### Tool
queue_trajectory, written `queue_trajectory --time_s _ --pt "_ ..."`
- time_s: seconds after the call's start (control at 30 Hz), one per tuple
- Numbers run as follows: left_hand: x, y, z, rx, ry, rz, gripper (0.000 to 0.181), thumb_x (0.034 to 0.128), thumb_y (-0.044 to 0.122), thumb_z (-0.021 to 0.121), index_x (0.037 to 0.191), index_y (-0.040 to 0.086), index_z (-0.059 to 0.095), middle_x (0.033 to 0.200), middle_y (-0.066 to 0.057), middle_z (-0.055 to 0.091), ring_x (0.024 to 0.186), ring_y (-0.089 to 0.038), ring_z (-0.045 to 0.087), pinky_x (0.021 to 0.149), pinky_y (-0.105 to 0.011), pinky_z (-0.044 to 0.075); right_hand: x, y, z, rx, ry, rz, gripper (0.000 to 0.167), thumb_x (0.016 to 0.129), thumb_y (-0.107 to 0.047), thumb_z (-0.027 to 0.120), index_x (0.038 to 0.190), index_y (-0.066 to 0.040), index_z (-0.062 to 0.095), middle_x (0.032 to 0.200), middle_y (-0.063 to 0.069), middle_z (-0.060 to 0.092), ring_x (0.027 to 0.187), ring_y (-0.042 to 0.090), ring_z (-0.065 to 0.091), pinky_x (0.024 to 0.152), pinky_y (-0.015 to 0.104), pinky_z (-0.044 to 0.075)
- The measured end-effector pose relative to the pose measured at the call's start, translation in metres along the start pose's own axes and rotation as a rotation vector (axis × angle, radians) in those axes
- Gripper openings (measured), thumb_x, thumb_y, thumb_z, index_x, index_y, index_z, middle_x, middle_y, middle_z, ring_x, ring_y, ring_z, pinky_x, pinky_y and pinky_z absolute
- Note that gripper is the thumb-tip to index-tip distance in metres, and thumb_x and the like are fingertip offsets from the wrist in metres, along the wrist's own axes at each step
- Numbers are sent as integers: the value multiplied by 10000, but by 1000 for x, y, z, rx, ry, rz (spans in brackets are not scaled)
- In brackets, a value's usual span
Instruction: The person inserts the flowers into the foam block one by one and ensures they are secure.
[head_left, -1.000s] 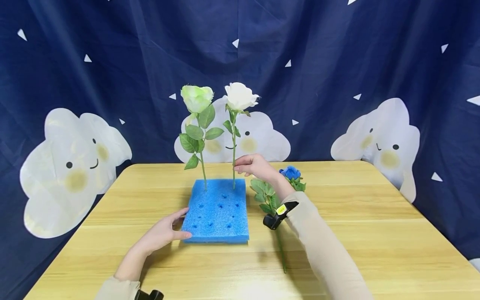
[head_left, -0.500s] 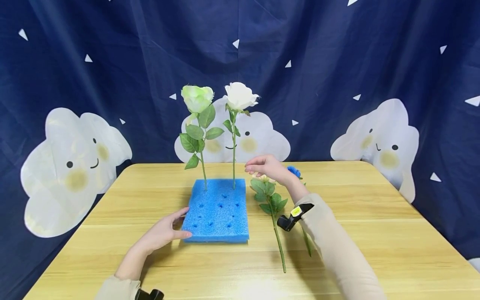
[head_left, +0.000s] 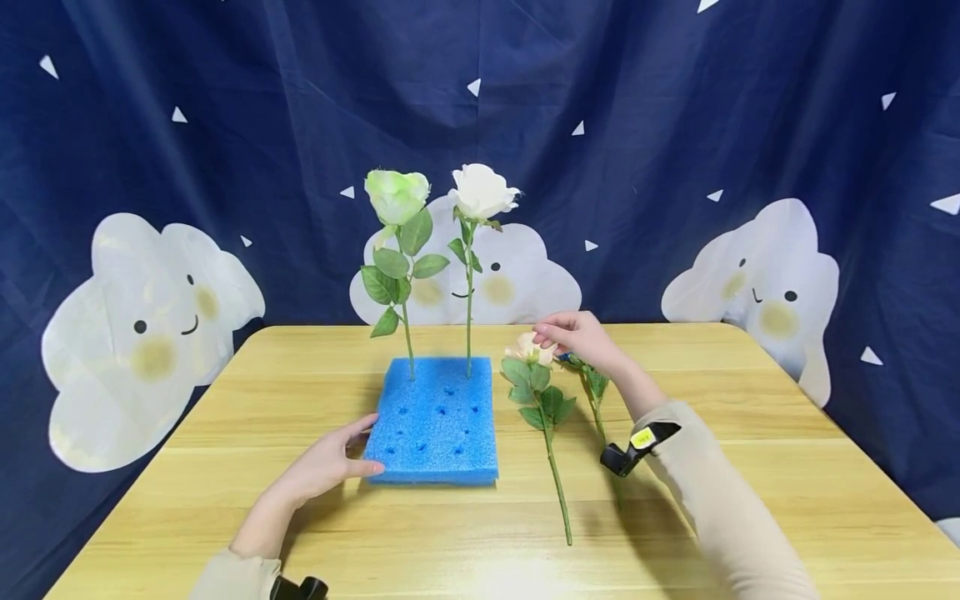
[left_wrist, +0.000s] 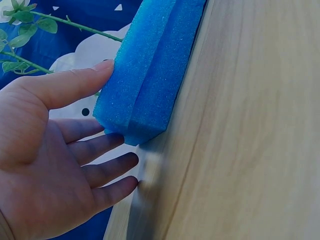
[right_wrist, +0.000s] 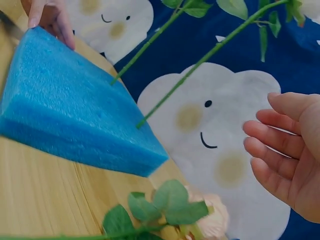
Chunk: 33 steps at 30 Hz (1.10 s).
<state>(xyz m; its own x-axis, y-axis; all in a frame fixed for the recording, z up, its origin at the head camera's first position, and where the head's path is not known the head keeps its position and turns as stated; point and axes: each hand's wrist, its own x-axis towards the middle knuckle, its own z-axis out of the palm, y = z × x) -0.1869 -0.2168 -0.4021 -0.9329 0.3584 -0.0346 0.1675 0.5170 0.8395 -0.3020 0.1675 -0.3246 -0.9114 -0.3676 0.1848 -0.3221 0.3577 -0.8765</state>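
On the bench (head_left: 750, 442), your left grip (head_left: 324, 464) touches the left side of the blue foam block (head_left: 438, 429). At the block's far end stand the pale green rose (head_left: 397, 197), left, and the white rose (head_left: 483, 193), right. Right of the block lie the peach rose (head_left: 552, 402) and, beside it, the blue flower (head_left: 596, 383); your right grip (head_left: 583, 338) partly hides both blooms.
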Motion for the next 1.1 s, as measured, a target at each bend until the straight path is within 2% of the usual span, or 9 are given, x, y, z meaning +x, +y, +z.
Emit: queue_trajectory --time_s 0.07,0.13,0.3,0.43,0.67,0.77,0.93,1.1 --pt "0 0 -1 -6 -1 4 827 792 250 726 1426 -40 281 1412 -289 327 1266 -472 317 991 -611 280 -5 1 -7 12 28 7 315 928 -182 571 1069 95 623 892 139 685 771 149 637 650 235 523" --pt "0 0 -1 -11 -3 7 825 793 243 725 1425 -45 279 1417 -286 321 1269 -468 315 994 -610 277 -10 2 -13 38 44 18 313 924 -164 574 1071 110 612 870 113 689 751 133 639 639 219 522" --pt "0 0 -1 -1 -3 15 824 791 245 727 1419 -53 284 1413 -289 326 1268 -464 319 992 -606 284 -25 6 -28 76 72 50 331 918 -150 580 1085 135 587 842 71 693 733 125 646 650 241 536" --pt "0 1 -1 5 3 7 831 784 265 731 1418 -48 294 1412 -287 330 1274 -463 313 1001 -603 274 -38 12 -39 66 73 72 359 921 -155 574 1113 149 560 861 69 690 759 97 635 672 254 533" --pt "0 -1 0 0 9 -5 840 781 280 731 1420 -43 292 1415 -287 323 1277 -465 306 1009 -607 255 -62 24 -55 46 73 121 414 932 -167 554 1162 174 515 873 -11 681 808 81 628 699 254 524" --pt "0 -2 0 -11 15 -13 842 776 278 737 1421 -37 297 1416 -280 327 1279 -458 309 1016 -602 250 -70 32 -59 45 78 142 429 934 -170 554 1176 180 499 897 18 683 814 77 627 691 236 525" --pt "0 0 0 1 13 0 829 786 258 731 1417 -53 292 1407 -292 333 1266 -460 328 1008 -589 275 -83 44 -62 62 89 176 446 929 -164 562 1188 189 477 976 155 677 818 82 633 694 248 530" --pt "-1 2 1 8 10 4 818 794 241 725 1418 -54 287 1409 -292 329 1264 -459 334 1003 -585 287 -93 56 -60 66 66 210 481 927 -184 570 1207 191 458 1021 181 665 839 116 632 711 274 530"
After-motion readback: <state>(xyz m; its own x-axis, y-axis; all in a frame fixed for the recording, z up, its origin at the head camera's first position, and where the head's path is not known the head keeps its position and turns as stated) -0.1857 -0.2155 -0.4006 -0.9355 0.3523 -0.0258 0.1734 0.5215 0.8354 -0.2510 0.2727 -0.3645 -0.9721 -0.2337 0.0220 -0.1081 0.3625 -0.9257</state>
